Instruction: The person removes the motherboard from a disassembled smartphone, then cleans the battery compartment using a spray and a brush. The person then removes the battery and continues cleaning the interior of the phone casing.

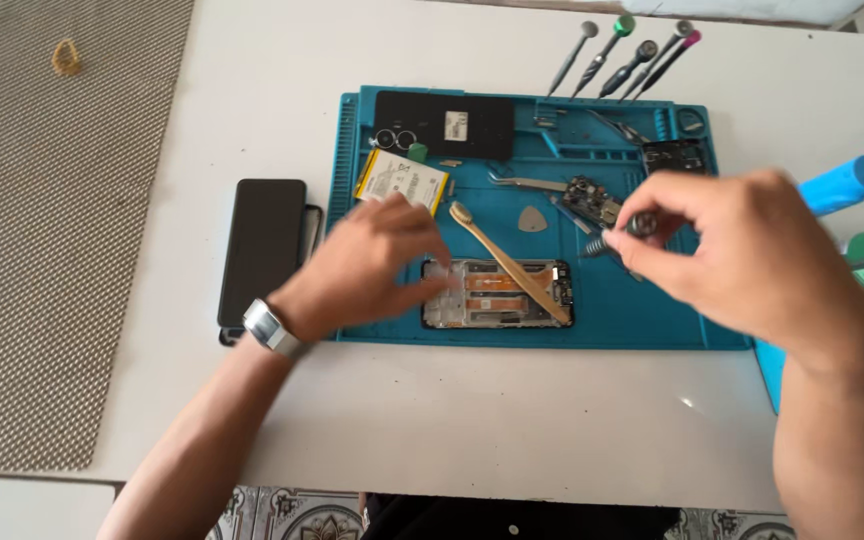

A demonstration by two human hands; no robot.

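Note:
An opened phone frame [502, 295] lies on a blue repair mat [652, 320], its inner parts showing. My left hand [372, 265] rests on the frame's left end, fingers pressing down there. My right hand [737, 250] hovers to the right of the frame and pinches a small dark screwdriver [617, 235] by its cap, tip pointing left and down. A wooden toothbrush [507, 260] lies diagonally across the frame. A watch is on my left wrist.
A yellow-white battery [397, 178], black back cover [447, 125], circuit board [592, 200], tweezers [532, 183] and grey pick [533, 219] lie on the mat. Several screwdrivers [617, 55] sit behind it. A black phone panel [262, 245] lies left. A blue tool [837, 185] sits right.

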